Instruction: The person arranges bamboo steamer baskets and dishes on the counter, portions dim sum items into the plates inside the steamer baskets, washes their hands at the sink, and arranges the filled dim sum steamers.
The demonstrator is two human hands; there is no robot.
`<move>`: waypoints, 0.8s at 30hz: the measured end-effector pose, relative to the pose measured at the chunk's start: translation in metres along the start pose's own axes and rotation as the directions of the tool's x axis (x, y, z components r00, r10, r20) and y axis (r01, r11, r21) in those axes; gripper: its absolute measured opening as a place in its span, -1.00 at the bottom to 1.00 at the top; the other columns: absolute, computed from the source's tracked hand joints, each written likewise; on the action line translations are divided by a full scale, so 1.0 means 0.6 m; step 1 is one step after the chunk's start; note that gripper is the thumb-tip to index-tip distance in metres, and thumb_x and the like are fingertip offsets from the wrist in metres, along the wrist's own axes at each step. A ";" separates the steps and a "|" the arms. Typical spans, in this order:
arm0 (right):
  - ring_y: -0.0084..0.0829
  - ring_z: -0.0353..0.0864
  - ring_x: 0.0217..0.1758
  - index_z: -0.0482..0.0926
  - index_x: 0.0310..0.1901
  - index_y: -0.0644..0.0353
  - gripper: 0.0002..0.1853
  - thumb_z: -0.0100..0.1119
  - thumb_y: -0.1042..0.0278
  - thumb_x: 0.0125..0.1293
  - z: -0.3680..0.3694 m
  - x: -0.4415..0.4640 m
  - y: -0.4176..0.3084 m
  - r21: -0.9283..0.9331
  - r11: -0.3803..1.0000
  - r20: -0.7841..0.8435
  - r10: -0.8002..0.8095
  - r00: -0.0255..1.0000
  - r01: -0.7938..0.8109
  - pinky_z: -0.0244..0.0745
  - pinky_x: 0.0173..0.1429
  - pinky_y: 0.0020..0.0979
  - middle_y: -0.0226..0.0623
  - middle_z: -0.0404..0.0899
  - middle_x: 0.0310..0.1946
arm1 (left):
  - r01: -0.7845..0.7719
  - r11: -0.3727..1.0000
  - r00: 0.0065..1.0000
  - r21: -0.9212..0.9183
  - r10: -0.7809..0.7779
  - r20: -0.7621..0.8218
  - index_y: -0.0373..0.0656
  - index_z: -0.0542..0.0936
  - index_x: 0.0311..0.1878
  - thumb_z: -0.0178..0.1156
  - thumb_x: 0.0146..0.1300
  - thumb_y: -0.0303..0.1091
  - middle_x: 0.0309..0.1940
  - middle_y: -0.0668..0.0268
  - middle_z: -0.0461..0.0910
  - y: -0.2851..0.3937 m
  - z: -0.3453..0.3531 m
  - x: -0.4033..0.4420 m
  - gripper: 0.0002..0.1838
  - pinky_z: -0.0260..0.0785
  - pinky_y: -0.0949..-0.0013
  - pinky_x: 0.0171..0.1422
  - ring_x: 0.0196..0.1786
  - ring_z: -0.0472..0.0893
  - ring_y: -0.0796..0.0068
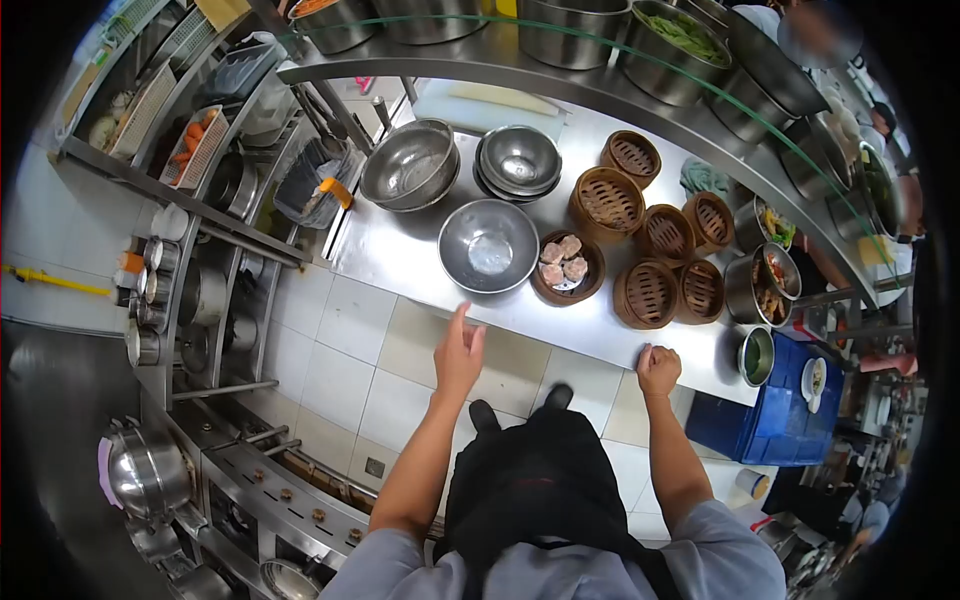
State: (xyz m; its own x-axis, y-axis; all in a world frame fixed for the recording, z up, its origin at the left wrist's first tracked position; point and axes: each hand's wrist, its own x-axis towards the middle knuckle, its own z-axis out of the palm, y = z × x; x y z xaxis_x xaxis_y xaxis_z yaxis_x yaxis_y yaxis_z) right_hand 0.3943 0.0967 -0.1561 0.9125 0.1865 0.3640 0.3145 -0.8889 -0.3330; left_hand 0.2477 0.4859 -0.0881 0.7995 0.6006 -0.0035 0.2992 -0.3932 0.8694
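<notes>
My left hand [460,350] is raised just off the table's front edge, fingers apart and empty, below a shiny metal bowl [488,246]. Over the front edge further right, my right hand [659,369] has its fingers curled; nothing shows in it. Between them, a round bamboo steamer [568,268] holds several pale dumplings [563,262]. Several bamboo steamers with slotted bases stand to its right, among them one near my right hand [646,294]. Behind the metal bowl are a large perforated bowl [409,165] and a stack of smaller metal bowls [520,160].
A steel shelf [590,75] with metal containers overhangs the table [380,255]. Racks with baskets [200,148] and pots stand left, a stove [290,495] lower left. Food containers [757,357] and a blue crate [790,400] are right. A person is partly visible at upper right.
</notes>
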 end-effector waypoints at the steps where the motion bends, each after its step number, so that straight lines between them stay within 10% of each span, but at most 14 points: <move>1: -0.03 0.48 -0.48 0.46 -0.67 0.14 -0.63 0.26 0.31 0.28 0.002 0.002 -0.001 -0.001 1.000 -0.004 -0.004 1.000 0.004 0.37 -0.28 -0.03 -0.13 0.49 -0.66 | -0.020 1.000 0.999 -0.014 0.019 -0.042 -0.08 0.52 0.36 0.32 0.40 -0.25 -0.38 0.24 0.67 0.011 0.005 0.028 -0.50 0.52 0.11 -0.20 -0.34 0.71 0.18; 4: -0.04 0.47 -0.48 0.44 -0.66 0.12 -0.64 0.26 0.32 0.28 0.014 -0.003 0.014 -0.015 0.998 -0.036 -0.059 0.998 0.059 0.35 -0.29 -0.03 -0.16 0.48 -0.65 | -0.135 0.948 0.991 0.289 0.136 0.018 -0.09 0.57 0.24 0.40 0.33 -0.27 -0.31 0.24 0.67 0.006 0.015 0.089 -0.56 0.54 0.15 -0.18 -0.29 0.72 0.21; 10: -0.05 0.48 -0.46 0.43 -0.62 0.10 -0.69 0.24 0.33 0.26 0.010 -0.008 0.014 -0.033 0.994 -0.035 -0.105 0.994 0.104 0.36 -0.27 -0.05 -0.18 0.47 -0.61 | -0.206 0.946 0.969 0.248 0.233 -0.085 -0.15 0.63 -0.03 0.49 0.21 -0.33 -0.24 0.21 0.68 -0.051 -0.024 0.077 -0.68 0.56 0.19 -0.12 -0.17 0.73 0.19; 24: 0.06 0.46 -0.43 0.42 -0.59 0.25 -0.68 0.11 0.41 0.34 0.040 -0.018 0.051 -0.055 0.989 0.003 -0.134 0.991 0.134 0.36 -0.24 0.02 0.00 0.50 -0.56 | 0.392 0.902 0.689 0.180 -0.158 -0.707 -0.22 0.65 -0.17 0.48 0.29 -0.20 -0.50 0.18 0.65 -0.293 -0.485 0.033 -0.71 0.45 0.18 -0.25 -0.44 0.61 0.27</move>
State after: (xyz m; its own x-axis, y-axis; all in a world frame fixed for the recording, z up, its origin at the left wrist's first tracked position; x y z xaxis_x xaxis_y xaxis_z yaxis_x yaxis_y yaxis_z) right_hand 0.4004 0.0773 -0.1913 0.8632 0.3049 0.4024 0.4186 -0.8779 -0.2327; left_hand 0.0595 0.7698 -0.0971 0.1357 0.9683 0.2096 0.6770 -0.2451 0.6940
